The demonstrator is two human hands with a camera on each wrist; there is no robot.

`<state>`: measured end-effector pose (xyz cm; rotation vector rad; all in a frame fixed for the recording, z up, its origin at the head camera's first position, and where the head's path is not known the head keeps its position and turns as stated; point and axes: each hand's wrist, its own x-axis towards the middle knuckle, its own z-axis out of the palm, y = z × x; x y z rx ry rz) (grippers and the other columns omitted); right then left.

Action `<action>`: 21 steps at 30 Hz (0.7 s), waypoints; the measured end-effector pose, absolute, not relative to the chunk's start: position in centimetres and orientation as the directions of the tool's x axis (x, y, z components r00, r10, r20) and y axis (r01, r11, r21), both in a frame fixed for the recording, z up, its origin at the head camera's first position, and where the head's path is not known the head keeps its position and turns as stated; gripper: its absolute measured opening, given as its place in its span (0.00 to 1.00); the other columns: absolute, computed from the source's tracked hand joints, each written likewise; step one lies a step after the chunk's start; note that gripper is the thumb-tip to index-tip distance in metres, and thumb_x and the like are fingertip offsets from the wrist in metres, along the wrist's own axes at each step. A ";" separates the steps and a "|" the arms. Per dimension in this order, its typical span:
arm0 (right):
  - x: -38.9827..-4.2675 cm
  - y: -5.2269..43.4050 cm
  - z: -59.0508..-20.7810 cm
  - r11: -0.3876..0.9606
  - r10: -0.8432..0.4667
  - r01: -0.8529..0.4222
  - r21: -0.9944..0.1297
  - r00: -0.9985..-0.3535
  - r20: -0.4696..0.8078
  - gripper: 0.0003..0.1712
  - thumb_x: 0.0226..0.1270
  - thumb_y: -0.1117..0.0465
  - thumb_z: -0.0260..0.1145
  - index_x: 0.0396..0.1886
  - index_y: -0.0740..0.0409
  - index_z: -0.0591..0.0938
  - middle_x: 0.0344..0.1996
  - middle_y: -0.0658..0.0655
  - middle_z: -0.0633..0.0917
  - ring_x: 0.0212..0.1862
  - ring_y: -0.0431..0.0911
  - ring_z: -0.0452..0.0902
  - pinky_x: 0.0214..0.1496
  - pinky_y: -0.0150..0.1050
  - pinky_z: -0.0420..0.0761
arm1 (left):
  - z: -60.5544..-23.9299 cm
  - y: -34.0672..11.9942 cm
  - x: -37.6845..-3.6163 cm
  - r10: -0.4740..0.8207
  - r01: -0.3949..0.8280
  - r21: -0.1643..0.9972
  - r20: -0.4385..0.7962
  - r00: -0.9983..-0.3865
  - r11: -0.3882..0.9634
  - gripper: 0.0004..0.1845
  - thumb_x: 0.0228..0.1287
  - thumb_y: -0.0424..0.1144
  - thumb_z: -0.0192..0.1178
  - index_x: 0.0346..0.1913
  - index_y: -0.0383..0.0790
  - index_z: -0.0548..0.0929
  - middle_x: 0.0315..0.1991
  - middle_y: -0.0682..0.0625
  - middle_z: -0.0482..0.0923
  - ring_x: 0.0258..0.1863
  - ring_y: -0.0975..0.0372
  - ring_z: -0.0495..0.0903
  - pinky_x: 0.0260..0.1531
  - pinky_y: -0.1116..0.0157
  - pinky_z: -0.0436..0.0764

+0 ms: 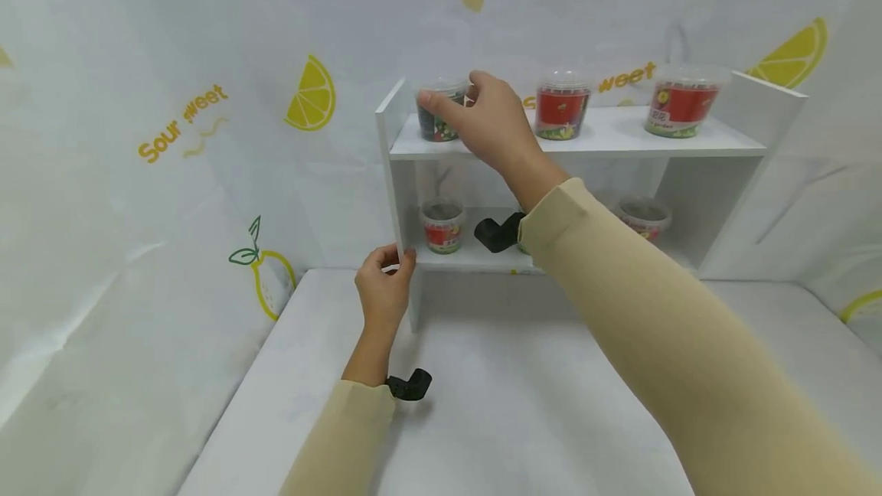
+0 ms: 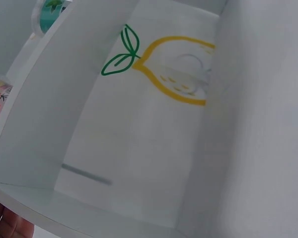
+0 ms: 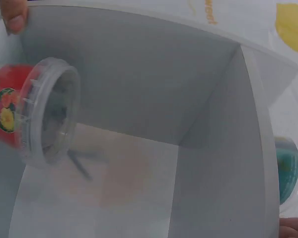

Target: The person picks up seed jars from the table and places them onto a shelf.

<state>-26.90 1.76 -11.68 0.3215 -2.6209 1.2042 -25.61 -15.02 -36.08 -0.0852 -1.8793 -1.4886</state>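
Observation:
My right hand [image 1: 496, 117] reaches up to the left end of the white shelf unit's [image 1: 482, 150] top board. Its thumb and fingers span a clear plastic cup with a dark green label [image 1: 436, 125], which stands on that board. The same cup [image 3: 288, 171] shows teal at the right edge of the right wrist view, fingertips right below it. Lower down, my left hand [image 1: 383, 289] grips the front edge of the unit's left side panel. Its fingertips [image 3: 15, 22] come over the panel edge in the right wrist view.
Two red-labelled cups, one mid-board [image 1: 561, 115] and one at right [image 1: 681, 109], stand on top. Below are a red-labelled cup [image 1: 442, 236] at left, another [image 1: 644, 213] at right, and one mostly behind my right wrist. The unit stands on a white table [image 1: 510, 404] against a lemon-print backdrop.

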 end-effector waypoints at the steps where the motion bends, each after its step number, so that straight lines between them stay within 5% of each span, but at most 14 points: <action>1: -26.8 1.8 -11.9 0.627 -0.099 -0.321 -0.710 -0.937 0.336 0.54 0.57 0.23 0.58 0.76 0.48 0.61 0.71 0.50 0.68 0.68 0.41 0.67 0.67 0.39 0.71 | -36.1 -15.0 -25.6 -0.372 0.467 0.821 0.566 -0.736 0.328 0.11 0.61 0.38 0.66 0.39 0.32 0.86 0.33 0.43 0.84 0.36 0.57 0.83 0.35 0.64 0.85; 12: -23.1 2.6 -15.8 0.449 -0.116 -0.550 -0.704 -0.817 0.565 0.51 0.64 0.36 0.64 0.79 0.49 0.54 0.76 0.48 0.60 0.74 0.42 0.61 0.73 0.36 0.65 | -36.1 -15.0 -25.5 -0.372 0.452 0.821 0.564 -0.737 0.350 0.10 0.61 0.38 0.66 0.41 0.33 0.86 0.35 0.44 0.85 0.37 0.58 0.83 0.36 0.62 0.85; 17: -20.3 3.9 -21.6 0.433 -0.192 -0.775 -0.459 -0.577 0.794 0.47 0.65 0.50 0.68 0.77 0.61 0.57 0.75 0.57 0.62 0.75 0.45 0.60 0.73 0.41 0.65 | -36.1 -15.0 -25.4 -0.362 0.446 0.817 0.566 -0.741 0.365 0.11 0.62 0.38 0.66 0.41 0.33 0.86 0.35 0.43 0.86 0.38 0.57 0.83 0.36 0.62 0.85; 21: -18.1 5.8 -26.9 0.474 -0.333 -0.851 -0.227 -0.412 0.848 0.42 0.70 0.45 0.63 0.73 0.65 0.63 0.71 0.62 0.68 0.72 0.52 0.66 0.72 0.45 0.67 | -36.0 -15.1 -25.4 -0.356 0.439 0.821 0.559 -0.749 0.366 0.11 0.62 0.39 0.66 0.41 0.33 0.86 0.36 0.43 0.86 0.39 0.57 0.83 0.37 0.60 0.85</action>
